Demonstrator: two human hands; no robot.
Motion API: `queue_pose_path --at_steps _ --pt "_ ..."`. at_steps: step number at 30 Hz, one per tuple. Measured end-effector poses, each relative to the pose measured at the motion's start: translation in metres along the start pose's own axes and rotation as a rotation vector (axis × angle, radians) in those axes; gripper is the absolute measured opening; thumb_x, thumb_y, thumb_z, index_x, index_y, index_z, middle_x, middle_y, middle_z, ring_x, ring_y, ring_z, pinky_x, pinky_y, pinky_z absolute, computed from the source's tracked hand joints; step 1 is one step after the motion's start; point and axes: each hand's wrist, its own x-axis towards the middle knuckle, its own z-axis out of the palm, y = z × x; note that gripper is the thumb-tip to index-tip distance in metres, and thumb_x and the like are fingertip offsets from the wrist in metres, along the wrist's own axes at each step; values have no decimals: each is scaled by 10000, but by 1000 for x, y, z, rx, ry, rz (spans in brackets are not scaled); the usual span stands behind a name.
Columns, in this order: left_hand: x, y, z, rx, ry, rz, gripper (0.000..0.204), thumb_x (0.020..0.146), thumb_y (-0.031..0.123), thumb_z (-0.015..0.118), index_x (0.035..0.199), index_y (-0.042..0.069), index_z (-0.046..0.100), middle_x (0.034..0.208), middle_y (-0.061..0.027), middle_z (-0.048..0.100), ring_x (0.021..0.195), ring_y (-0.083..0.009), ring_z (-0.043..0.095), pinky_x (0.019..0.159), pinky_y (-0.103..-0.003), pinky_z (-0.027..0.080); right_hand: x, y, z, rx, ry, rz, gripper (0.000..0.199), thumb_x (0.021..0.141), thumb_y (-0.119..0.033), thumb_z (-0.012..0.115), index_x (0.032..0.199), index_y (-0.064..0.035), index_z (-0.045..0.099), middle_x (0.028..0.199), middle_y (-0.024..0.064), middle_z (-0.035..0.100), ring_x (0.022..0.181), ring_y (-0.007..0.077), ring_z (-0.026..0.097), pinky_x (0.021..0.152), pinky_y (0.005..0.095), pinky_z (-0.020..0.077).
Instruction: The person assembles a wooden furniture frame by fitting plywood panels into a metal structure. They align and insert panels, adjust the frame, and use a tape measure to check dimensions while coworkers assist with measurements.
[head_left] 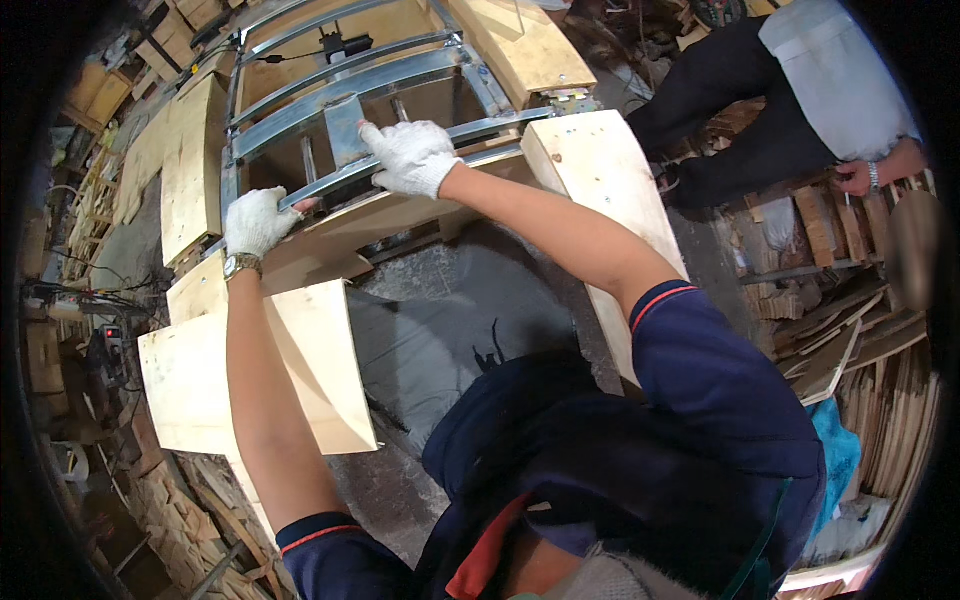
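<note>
A steel frame (pixel 290 120) of bars and curved slats lies across a wooden furniture base at the far side. My left hand (pixel 258 222), in a white knit glove with a wristwatch behind it, is closed round the frame's near left corner. My right hand (pixel 412 157), also gloved, straddles the near bar, thumb on the near side and fingers over it. Its forefinger reaches onto a flat metal plate (pixel 346 130) welded to the slats. Part of the fingers of both hands is hidden. A black motor-like unit (pixel 345 46) with a cable sits farther back on the frame.
Pale plywood arms (pixel 190 170) and a long wooden panel (pixel 610 190) flank the frame. Another plywood piece (pixel 310 350) juts out beside my left forearm. A person (pixel 800 90) stands at the right. Stacked wood offcuts (pixel 890 400) fill the right side; scraps and cables lie left.
</note>
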Motion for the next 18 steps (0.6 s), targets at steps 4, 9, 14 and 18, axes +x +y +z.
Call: queue_pose_path --at_steps 4,9,14,18 --pt "1 5 -5 3 -40 -29 717 854 813 564 840 128 773 779 -175 733 800 -380 730 695 -487 573 0 6 4 14 5 -1 786 813 -397 756 1471 -46 508 1038 181 748 986 352 731 850 481 581" --pt "1 7 -12 9 -68 -42 738 837 833 557 851 136 798 819 -172 747 828 -380 733 739 -482 583 2 6 4 -16 -22 -4 837 822 -419 782 1499 -51 457 1056 173 741 1002 348 724 855 478 580" --pt "-2 7 -14 -14 -71 -64 756 831 843 553 857 127 793 827 -174 750 835 -382 735 749 -482 586 -1 3 13 -21 217 -46 669 803 -374 823 1322 -62 538 1149 176 698 1055 356 703 887 483 576" --pt "1 6 -8 11 -85 -71 762 833 847 546 862 124 786 832 -186 749 843 -385 735 759 -489 584 4 -4 -4 22 -14 100 648 788 -373 841 1263 -46 545 1163 194 688 1100 368 692 907 494 575"
